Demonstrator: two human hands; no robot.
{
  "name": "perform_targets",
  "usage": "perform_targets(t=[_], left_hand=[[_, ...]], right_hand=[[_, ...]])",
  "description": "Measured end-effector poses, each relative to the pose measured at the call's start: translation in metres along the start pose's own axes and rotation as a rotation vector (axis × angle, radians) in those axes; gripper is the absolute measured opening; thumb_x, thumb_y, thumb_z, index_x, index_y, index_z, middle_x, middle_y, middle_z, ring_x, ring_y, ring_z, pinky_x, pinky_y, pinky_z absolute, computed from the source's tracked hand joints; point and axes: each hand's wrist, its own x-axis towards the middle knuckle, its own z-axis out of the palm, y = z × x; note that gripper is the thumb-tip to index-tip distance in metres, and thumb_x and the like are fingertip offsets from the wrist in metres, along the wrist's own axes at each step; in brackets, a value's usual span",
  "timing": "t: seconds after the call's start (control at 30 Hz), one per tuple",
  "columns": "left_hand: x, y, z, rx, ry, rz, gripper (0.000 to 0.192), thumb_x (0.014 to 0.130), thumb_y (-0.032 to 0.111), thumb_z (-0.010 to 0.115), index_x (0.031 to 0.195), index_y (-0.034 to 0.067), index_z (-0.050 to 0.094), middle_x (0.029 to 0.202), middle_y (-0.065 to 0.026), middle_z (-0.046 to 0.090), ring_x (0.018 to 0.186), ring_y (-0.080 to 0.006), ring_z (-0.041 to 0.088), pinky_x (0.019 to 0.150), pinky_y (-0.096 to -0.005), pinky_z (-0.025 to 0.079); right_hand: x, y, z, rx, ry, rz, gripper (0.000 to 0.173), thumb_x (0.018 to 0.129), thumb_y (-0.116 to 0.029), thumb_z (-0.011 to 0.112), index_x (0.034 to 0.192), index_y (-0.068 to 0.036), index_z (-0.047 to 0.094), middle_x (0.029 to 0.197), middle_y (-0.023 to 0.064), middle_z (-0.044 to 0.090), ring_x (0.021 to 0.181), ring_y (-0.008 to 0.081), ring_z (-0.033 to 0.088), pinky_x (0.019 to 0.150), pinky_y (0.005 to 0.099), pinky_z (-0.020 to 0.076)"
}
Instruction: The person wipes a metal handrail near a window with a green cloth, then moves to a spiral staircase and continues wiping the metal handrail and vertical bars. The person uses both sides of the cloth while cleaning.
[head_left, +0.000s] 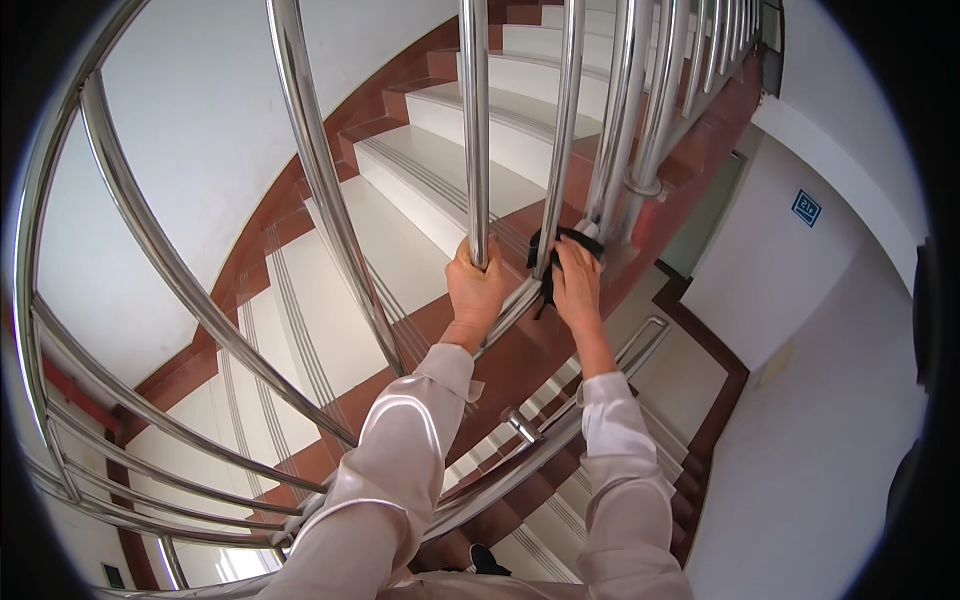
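My left hand is wrapped around the lower end of an upright stainless-steel baluster. To its right, my right hand presses a black cloth around the foot of the neighbouring baluster. Part of the cloth hangs below the bottom rail, and my fingers cover much of the rest. Both bars meet this slanting metal rail, which runs above a reddish-brown stair edge.
White steps with grooved edges climb behind the balusters. A thicker steel post stands right of the cloth. Below my forearms, a metal handrail slants past a lower flight of stairs. A blue sign hangs on the right wall.
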Motion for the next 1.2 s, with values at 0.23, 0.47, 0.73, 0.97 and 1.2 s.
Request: perform_targets(t=[0.23, 0.47, 0.73, 0.97, 1.2], left_hand=[[-0.002, -0.008, 0.001, -0.004, 0.006, 0.038, 0.030, 0.099, 0.024, 0.067, 0.085, -0.001, 0.058, 0.054, -0.0067, 0.042, 0.053, -0.0133, 0.035, 0.050, -0.0356, 0.039], [-0.003, -0.014, -0.003, -0.013, 0.005, 0.047, 0.030, 0.099, 0.022, 0.068, 0.083, 0.000, 0.057, 0.054, -0.0055, 0.041, 0.052, -0.0124, 0.036, 0.050, -0.0348, 0.039], [-0.004, -0.003, 0.002, -0.004, 0.003, 0.070, 0.029, 0.099, 0.021, 0.068, 0.084, -0.001, 0.056, 0.054, -0.0068, 0.041, 0.052, -0.0131, 0.037, 0.050, -0.0344, 0.040], [-0.003, -0.006, 0.003, -0.029, 0.018, 0.083, 0.024, 0.099, 0.019, 0.069, 0.087, 0.000, 0.060, 0.055, -0.0032, 0.043, 0.052, -0.0115, 0.037, 0.050, -0.0324, 0.038], [-0.004, -0.016, 0.009, -0.006, 0.060, 0.175, 0.022, 0.099, 0.022, 0.070, 0.095, 0.001, 0.067, 0.059, 0.0034, 0.041, 0.058, -0.0057, 0.037, 0.052, -0.0286, 0.037]], right_hand=[[0.038, 0.000, -0.006, -0.154, 0.124, -0.024, 0.040, 0.091, 0.001, 0.060, 0.129, -0.008, 0.061, 0.134, 0.0107, 0.064, 0.136, 0.0255, 0.052, 0.111, 0.0451, 0.0331], [-0.013, -0.055, 0.043, 0.315, 0.464, 0.314, 0.044, 0.099, 0.005, 0.051, 0.143, 0.007, 0.045, 0.155, 0.0244, 0.038, 0.144, 0.0416, 0.038, 0.118, 0.0468, 0.0331], [0.030, -0.003, 0.039, 1.090, 0.629, 0.872, 0.045, 0.107, -0.014, 0.052, 0.144, 0.007, 0.038, 0.132, 0.0256, 0.058, 0.120, 0.0368, 0.058, 0.105, 0.0411, 0.0425], [-0.025, -0.044, 0.059, 0.562, 0.383, 0.713, 0.056, 0.106, -0.010, 0.049, 0.156, 0.004, 0.028, 0.143, 0.0329, 0.052, 0.134, 0.0426, 0.052, 0.111, 0.0433, 0.0400], [-0.026, -0.044, 0.016, 0.041, 0.299, 0.329, 0.054, 0.096, 0.002, 0.054, 0.148, 0.009, 0.041, 0.146, 0.0325, 0.050, 0.136, 0.0485, 0.047, 0.115, 0.0506, 0.0391]])
